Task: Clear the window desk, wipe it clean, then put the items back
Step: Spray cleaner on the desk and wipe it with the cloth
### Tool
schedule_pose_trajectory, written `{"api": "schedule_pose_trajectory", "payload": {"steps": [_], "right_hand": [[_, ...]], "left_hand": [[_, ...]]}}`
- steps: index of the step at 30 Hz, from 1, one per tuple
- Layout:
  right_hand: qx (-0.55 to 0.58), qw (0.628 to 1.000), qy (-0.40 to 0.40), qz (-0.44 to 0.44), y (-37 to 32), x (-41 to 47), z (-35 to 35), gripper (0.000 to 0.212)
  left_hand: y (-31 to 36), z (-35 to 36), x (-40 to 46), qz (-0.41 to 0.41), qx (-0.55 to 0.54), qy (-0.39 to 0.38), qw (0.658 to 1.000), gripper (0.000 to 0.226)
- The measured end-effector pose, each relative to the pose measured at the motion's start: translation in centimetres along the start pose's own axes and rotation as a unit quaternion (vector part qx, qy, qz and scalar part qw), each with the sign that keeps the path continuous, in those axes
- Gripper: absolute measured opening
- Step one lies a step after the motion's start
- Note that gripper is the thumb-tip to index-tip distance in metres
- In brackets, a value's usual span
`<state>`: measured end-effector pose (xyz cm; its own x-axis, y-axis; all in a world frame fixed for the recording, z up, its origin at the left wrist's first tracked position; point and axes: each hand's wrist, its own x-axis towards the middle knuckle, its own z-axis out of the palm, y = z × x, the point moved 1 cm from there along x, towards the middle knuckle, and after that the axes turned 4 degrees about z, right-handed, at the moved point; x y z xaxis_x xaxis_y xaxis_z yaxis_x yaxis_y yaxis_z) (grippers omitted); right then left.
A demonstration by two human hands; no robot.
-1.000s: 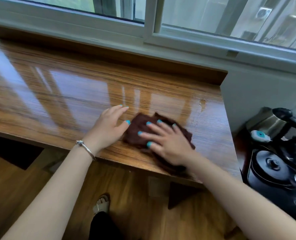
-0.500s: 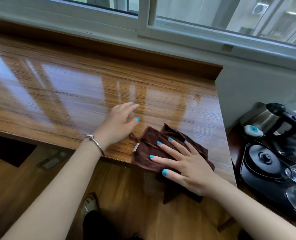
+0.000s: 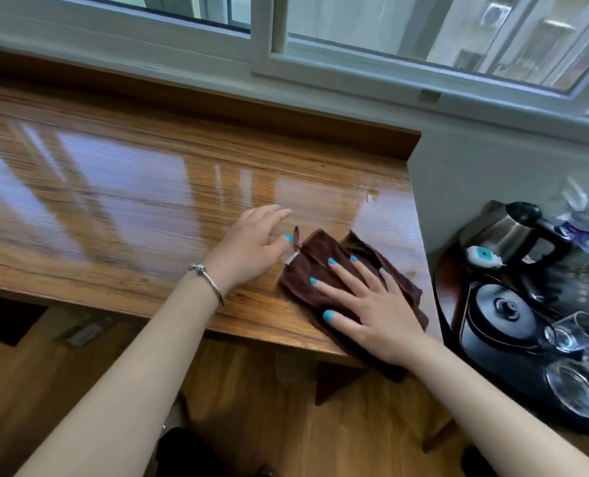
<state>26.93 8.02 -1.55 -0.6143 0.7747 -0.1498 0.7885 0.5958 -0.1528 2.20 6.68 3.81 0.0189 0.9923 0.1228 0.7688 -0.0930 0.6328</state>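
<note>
A dark brown cloth (image 3: 324, 251) lies crumpled on the glossy wooden window desk (image 3: 131, 201), near its front right corner; one end hangs over the front edge. My right hand (image 3: 365, 304) presses flat on the cloth with straight, spread fingers. My left hand (image 3: 251, 246), with a silver bracelet at the wrist, rests flat on the desk just left of the cloth, its thumb close to the cloth's edge. A small wet spot (image 3: 372, 194) shows near the desk's right end.
To the right and lower stands a tray with a steel kettle (image 3: 506, 232), a black pot lid (image 3: 503, 308), glass cups (image 3: 575, 332) and plastic bottles (image 3: 582, 215). A window frame (image 3: 262, 43) and a grey wall run behind the desk. Wooden floor lies below.
My right hand has slid the cloth toward the right, to the front right corner of the desk. My left hand stays flat on the desk beside it.
</note>
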Motion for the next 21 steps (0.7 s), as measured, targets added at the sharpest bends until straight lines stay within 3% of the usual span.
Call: {"api": "schedule_pose_trajectory", "payload": {"steps": [6,15,21], "right_hand": [[-0.001,0.997,-0.032,-0.072,1.5,-1.0,-0.8,0.047],[-0.005,0.994,0.001,0.106,10.6,17.1,-4.7,0.046],[-0.018,0.989,0.019,0.146,13.9,25.6,-6.7,0.05]], "left_hand": [[1.1,1.6,3.8,0.038,-0.001,-0.032,0.999,0.05],[-3.1,0.7,9.7,0.019,-0.014,-0.041,0.999,0.049],[-5.6,0.6,14.8,0.042,-0.006,-0.045,0.998,0.05]]}}
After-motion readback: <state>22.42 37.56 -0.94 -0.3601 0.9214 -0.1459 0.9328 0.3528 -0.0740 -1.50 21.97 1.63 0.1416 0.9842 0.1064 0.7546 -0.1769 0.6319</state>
